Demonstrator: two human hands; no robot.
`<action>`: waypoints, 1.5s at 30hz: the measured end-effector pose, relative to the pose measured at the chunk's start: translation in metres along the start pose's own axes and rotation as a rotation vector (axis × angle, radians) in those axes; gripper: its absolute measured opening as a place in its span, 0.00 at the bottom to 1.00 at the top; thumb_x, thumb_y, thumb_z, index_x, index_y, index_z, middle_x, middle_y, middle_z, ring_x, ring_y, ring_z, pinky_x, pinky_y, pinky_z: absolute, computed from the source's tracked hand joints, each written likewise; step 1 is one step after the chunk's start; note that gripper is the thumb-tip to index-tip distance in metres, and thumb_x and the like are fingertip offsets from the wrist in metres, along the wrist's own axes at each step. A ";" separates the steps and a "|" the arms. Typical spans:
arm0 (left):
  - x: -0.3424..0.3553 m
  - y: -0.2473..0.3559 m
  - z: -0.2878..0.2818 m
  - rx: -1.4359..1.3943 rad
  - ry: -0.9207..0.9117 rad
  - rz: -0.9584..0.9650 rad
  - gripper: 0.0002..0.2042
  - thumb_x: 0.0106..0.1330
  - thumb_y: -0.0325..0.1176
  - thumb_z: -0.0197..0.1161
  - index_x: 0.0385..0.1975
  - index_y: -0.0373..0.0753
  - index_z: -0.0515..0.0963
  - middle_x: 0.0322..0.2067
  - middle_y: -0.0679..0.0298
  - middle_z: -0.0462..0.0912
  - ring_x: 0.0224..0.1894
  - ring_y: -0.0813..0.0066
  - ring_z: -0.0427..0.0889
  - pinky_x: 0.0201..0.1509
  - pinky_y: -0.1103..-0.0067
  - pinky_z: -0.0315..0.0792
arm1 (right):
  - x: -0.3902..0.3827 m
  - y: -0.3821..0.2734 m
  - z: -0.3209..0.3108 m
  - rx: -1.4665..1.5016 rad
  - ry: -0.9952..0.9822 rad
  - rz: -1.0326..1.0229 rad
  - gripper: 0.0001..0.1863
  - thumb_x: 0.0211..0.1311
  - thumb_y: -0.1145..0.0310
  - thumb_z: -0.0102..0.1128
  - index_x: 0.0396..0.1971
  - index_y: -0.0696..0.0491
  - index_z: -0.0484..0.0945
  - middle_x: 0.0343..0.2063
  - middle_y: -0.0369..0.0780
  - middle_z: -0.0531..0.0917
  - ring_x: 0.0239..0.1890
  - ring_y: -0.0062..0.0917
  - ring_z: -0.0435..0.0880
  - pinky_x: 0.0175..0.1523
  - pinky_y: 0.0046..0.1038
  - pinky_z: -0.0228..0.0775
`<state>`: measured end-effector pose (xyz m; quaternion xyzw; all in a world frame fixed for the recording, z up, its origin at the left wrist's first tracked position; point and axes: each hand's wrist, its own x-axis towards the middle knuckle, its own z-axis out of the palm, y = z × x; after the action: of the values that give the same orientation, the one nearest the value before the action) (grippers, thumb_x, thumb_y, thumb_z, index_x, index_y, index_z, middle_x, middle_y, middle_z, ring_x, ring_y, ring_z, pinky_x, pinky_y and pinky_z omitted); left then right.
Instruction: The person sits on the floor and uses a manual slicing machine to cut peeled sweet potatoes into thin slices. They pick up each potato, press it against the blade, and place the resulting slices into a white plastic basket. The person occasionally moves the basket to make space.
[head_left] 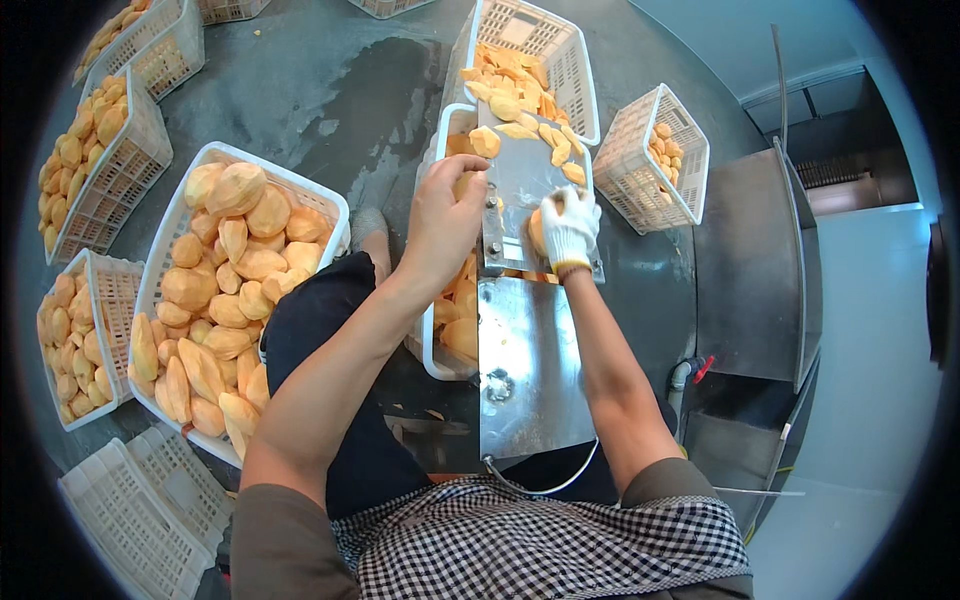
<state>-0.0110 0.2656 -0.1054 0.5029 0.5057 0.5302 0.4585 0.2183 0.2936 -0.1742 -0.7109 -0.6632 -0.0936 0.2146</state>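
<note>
My bare left hand (448,210) has its fingers curled at the upper left edge of a steel slicer plate (522,170). My right hand (568,225), in a white knit glove, grips a peeled orange-fleshed tuber (538,232) against the plate beside the blade slot. Several cut slices (560,145) lie on the plate's far part. A white crate (428,345) holding orange pieces sits beneath the slicer, and its shiny steel base (535,370) extends toward my lap.
A large crate (335,208) of peeled tubers stands left; more filled crates (120,180) line the far left, with stacked crates (140,500) below. Ahead is a crate of slices (570,70). Right are a smaller crate (680,150), steel troughs (745,280) and a red-handled valve (703,368).
</note>
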 end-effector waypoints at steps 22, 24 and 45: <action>0.004 0.012 -0.005 -0.153 0.013 -0.131 0.10 0.70 0.32 0.52 0.41 0.34 0.78 0.33 0.68 0.78 0.36 0.84 0.73 0.42 0.84 0.67 | -0.027 0.016 0.035 -0.200 -0.004 -0.240 0.24 0.57 0.72 0.52 0.56 0.56 0.70 0.59 0.55 0.68 0.62 0.52 0.65 0.66 0.43 0.58; 0.008 0.004 -0.013 -0.172 0.022 -0.131 0.11 0.70 0.32 0.51 0.42 0.34 0.78 0.33 0.69 0.78 0.36 0.85 0.72 0.42 0.85 0.67 | -0.011 0.022 0.052 -0.168 -0.130 -0.140 0.23 0.58 0.70 0.51 0.56 0.55 0.70 0.60 0.53 0.68 0.63 0.50 0.65 0.66 0.41 0.59; 0.013 -0.001 0.002 -0.292 0.076 -0.075 0.10 0.68 0.30 0.52 0.40 0.32 0.77 0.30 0.61 0.80 0.32 0.78 0.77 0.38 0.78 0.72 | -0.090 -0.006 -0.019 -0.377 -0.240 -0.192 0.29 0.71 0.59 0.40 0.68 0.56 0.57 0.68 0.53 0.58 0.70 0.46 0.53 0.71 0.47 0.42</action>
<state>-0.0103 0.2790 -0.1059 0.3911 0.4588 0.5992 0.5268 0.2064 0.2040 -0.1935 -0.6781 -0.7193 -0.1504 -0.0119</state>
